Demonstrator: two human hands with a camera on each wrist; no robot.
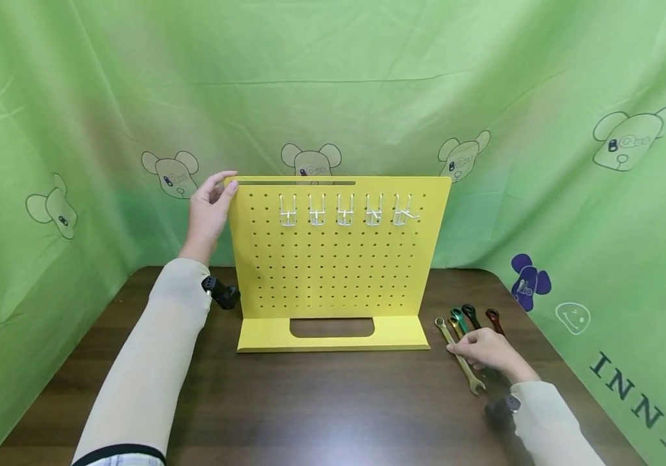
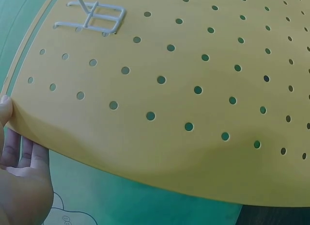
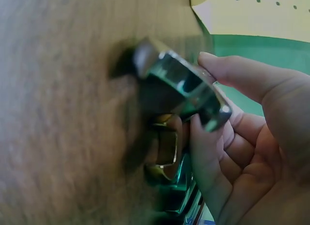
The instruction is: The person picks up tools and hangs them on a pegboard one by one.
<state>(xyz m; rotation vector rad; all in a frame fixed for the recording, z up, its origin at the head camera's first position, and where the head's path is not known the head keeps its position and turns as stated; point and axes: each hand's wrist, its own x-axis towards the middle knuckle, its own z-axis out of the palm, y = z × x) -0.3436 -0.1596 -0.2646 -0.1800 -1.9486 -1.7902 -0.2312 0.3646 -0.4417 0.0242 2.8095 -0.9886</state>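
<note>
My left hand [image 1: 206,217] grips the top left corner of a yellow pegboard [image 1: 333,272], thumb in front and fingers behind, as the left wrist view shows. The board stands upright on its foot. White wire hooks [image 1: 344,210] sit in a row along its upper part. To the board's right, my right hand [image 1: 492,355] pinches a pale gold combination wrench [image 1: 469,372] between thumb and fingers. In the right wrist view the open end of this wrench [image 3: 181,79] is tilted over the table. Several coloured wrenches [image 1: 469,313] lie beside it, partly hidden by the hand.
The dark wooden table [image 1: 309,408] carries the board and the wrenches. A green printed cloth [image 1: 367,77] hangs behind the table and along both sides. A black wrist camera [image 1: 224,294] is strapped to the left sleeve, close to the board's left edge.
</note>
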